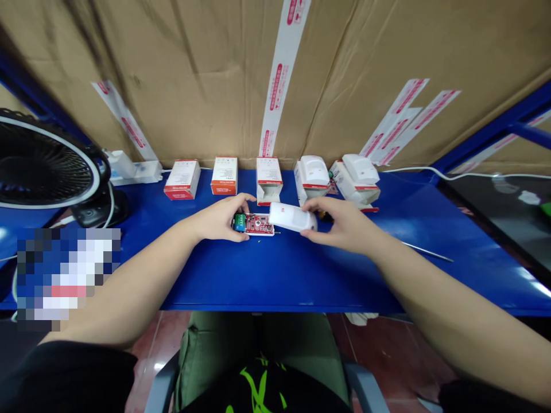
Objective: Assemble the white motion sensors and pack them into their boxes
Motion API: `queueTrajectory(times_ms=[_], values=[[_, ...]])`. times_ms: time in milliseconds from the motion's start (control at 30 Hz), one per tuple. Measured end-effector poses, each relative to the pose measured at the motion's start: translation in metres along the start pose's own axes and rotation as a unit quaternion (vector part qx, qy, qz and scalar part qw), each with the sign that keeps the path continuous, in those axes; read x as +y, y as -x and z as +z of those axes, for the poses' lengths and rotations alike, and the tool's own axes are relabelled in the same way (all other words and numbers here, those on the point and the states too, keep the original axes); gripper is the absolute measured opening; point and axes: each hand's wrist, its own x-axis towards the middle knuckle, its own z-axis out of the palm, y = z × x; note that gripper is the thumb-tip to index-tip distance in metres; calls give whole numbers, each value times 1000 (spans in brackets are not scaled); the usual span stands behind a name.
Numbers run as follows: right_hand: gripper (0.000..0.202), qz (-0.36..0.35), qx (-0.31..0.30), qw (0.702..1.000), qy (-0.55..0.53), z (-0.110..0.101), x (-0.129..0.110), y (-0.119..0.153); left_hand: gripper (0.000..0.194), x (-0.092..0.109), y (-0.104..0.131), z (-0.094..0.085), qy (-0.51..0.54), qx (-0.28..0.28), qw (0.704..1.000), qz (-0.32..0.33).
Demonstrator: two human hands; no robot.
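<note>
My left hand (224, 218) grips the left end of an opened detector base (261, 224), its thumb and fingers on opposite edges. The base holds a red circuit board and a green and blue battery (240, 222). In my right hand (333, 223) is a white detector cover (293, 217), pinched at its right end. The cover is tilted, and its left end overlaps the right part of the base. Behind it stands an open detector box (269, 179), its open end facing me.
Two closed boxes, a white and red one (182, 179) and another (224, 175), stand at the back left. White covers (314, 170) (360, 169) rest on two open boxes. A screwdriver (428, 251) lies right; a fan (43, 163) and power strip (144, 171) are left.
</note>
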Motion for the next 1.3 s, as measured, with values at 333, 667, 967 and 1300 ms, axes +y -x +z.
queueTrajectory(times_ms=[333,667,967,1300], values=[[34,-32,-6,998,-46,57,-17,-42,87,6,-2,-2,-13,20,999,21],[38,-83,26,994,-63,76,-9,-38,63,11,-3,-3,-76,4,997,35],[42,-110,17,992,-61,80,-1,-36,59,11,-4,-4,-95,1,995,35],[41,-112,9,992,-58,82,-4,-36,57,19,-4,-6,-128,-13,991,43]])
